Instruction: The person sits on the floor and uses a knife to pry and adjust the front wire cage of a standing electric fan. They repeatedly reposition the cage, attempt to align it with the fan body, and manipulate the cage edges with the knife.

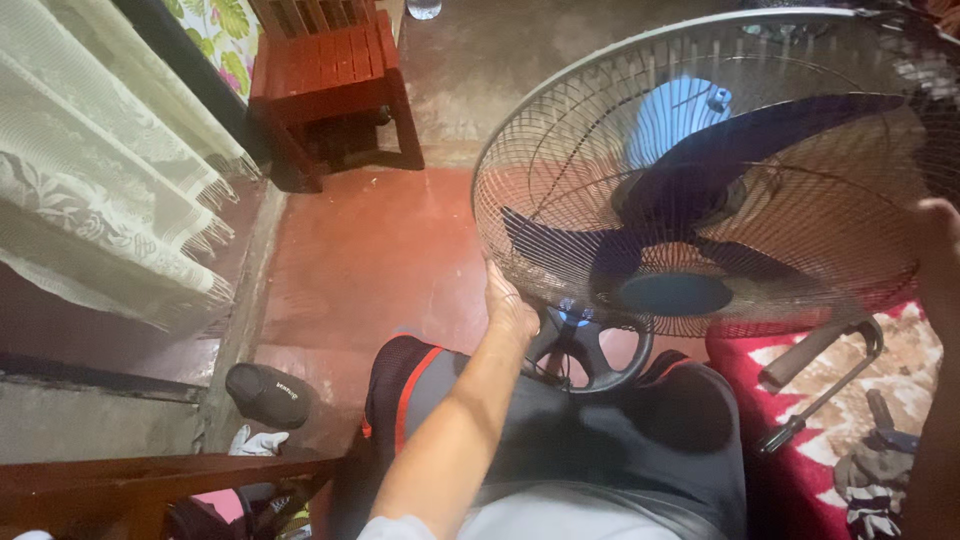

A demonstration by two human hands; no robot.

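The person sits and holds a fan (700, 180) above the lap, tilted, with its round wire cage facing up to the camera; dark blue blades (690, 190) show through the wires. The left hand (508, 305) has its grip closed on the lower left rim of the cage; the right hand (938, 250) lies on the right rim, but it is cut by the picture edge, so I cannot tell if its grip is closed. Under the cage a black ring-shaped part (590, 350) hangs over the dark shorts (600, 430). To the right lies a red patterned cloth (860, 420) with a screwdriver (815, 410) on it; on the red floor (370, 260) stands a red wooden stool (330, 80) at the far side; a lace curtain (110, 170) hangs at the left.
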